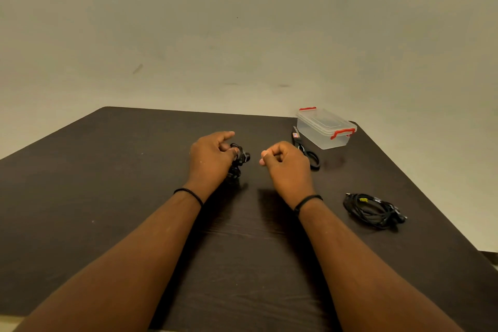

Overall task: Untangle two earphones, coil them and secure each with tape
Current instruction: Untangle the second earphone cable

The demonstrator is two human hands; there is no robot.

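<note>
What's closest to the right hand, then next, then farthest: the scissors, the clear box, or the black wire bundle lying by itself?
1. Scissors, just behind the right hand.
2. Wire bundle, lying nearer the person, on the right.
3. Clear box, at the table's far corner.

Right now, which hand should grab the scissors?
Right. The right hand holds nothing visible and sits beside the scissors; the left hand holds an earphone bundle.
</note>
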